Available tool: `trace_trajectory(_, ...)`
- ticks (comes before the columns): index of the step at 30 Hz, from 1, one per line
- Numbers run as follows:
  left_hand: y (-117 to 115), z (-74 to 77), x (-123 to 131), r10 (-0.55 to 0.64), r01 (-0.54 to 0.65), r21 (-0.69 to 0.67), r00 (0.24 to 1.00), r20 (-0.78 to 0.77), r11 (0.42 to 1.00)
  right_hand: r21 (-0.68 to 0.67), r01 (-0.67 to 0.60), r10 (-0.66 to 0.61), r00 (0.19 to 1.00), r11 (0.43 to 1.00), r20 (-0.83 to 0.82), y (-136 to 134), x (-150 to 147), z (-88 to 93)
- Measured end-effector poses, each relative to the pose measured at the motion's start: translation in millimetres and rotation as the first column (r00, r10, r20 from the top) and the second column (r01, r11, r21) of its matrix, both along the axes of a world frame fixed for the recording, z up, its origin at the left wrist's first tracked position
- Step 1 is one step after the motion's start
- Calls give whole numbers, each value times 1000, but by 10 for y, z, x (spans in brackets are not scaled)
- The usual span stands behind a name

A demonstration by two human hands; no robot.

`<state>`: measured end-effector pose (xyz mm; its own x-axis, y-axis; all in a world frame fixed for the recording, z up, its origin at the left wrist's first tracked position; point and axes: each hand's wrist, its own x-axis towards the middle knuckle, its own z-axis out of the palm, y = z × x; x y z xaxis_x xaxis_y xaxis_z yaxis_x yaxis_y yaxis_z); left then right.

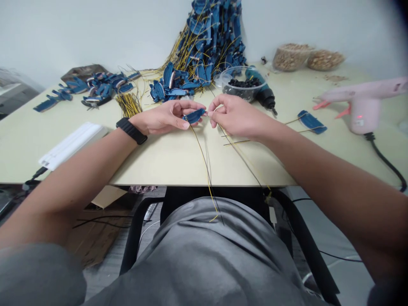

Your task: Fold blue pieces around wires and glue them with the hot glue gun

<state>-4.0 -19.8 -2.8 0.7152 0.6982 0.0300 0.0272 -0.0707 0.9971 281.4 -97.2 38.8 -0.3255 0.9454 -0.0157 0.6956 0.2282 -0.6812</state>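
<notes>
Above the middle of the table, my left hand (170, 115) is closed on a small curved blue piece (194, 116), held between thumb and fingers. A yellow and black cord (204, 159) hangs from that piece down toward my lap. My right hand (234, 115) pinches near the piece's right tip, and a second thin cord (244, 158) trails down from its fingers over the table's front edge. To the right of my right hand lies another blue piece (312, 122) with two cords running left from it, partly hidden behind my wrist.
A pink glue gun (365, 100) stands at the right. Behind my hands are a clear tub of black bits (244, 87), a drill (266, 98) and a tall heap of corded blue pieces (213, 38). Yellow cords (129, 104), loose blue pieces (103, 87) and a white power box (73, 144) lie left.
</notes>
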Motion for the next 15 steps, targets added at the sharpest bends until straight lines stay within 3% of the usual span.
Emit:
trace_trajectory(4, 8, -2, -4, 16, -16, 42, 1000, 16, 999, -93, 58, -79, 967, 994, -241, 9, -36, -30)
trace_trajectory(8, 14, -5, 14, 16, -13, 107, 1000, -25, 994, -172, 112, -182, 862, 979, -473, 2, -79, -41)
trace_trajectory(15, 20, -17, 81, 6, 12, 253, 997, -71, 967, -283, 66, -222, 793, 957, -567, 28, -88, -76)
